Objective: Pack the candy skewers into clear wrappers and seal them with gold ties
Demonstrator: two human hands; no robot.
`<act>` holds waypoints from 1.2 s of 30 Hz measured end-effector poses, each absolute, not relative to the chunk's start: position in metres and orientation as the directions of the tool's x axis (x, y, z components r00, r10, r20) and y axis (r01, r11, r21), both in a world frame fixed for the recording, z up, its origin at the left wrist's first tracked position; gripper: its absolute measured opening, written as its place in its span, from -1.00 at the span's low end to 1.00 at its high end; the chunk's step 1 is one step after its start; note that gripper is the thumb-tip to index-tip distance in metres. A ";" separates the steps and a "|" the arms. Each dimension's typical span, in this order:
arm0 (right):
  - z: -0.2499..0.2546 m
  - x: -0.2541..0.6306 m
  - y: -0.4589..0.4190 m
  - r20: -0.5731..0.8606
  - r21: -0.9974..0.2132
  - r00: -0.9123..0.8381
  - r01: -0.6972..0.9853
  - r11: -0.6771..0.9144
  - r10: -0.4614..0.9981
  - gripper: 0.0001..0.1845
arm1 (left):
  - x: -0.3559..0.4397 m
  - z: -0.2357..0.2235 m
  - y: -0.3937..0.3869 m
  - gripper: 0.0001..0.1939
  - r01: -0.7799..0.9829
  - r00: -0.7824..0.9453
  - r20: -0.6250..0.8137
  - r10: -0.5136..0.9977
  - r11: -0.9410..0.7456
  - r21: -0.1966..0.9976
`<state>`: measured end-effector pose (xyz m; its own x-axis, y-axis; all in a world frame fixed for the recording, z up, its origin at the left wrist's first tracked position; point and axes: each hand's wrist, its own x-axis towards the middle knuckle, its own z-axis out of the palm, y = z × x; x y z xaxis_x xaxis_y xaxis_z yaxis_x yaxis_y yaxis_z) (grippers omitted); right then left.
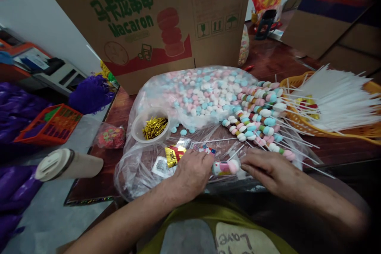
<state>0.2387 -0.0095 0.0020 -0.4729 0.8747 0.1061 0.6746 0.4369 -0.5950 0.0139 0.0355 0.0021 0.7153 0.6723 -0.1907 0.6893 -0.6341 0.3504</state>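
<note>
Low over the plastic sheet, my left hand [195, 168] is closed around one end of a candy skewer with a colourful wrapped piece and pink and white candies [230, 166]. Fingers pinched together, my right hand [270, 170] is at the skewer's white end; its exact grip is partly hidden. Just right of centre lies a pile of finished candy skewers [256, 123], their white sticks pointing right. Yellow-and-red packets [172, 156] rest beside my left hand. Behind my hands, a clear bag holds many loose pastel candies [205, 91].
A white bowl [135, 135] holds gold twist ties [155, 127]. At right, an orange basket [336, 131] carries white sticks [342, 99]. A large cardboard box [214, 53] stands behind. At the left table edge are a lidded cup [80, 164] and a bag of red candies [110, 137].
</note>
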 end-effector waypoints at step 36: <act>0.014 0.185 -0.013 0.210 -0.334 -0.763 0.531 0.779 0.611 -0.80 | 0.000 0.000 0.037 -0.33 0.577 0.774 -0.628 0.082 0.320 0.752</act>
<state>0.1854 -0.0130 0.0137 -0.7634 0.6109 0.2098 0.5314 0.7787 -0.3337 -0.0002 0.0375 -0.0005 0.7736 0.0819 -0.6284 0.5766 0.3205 0.7516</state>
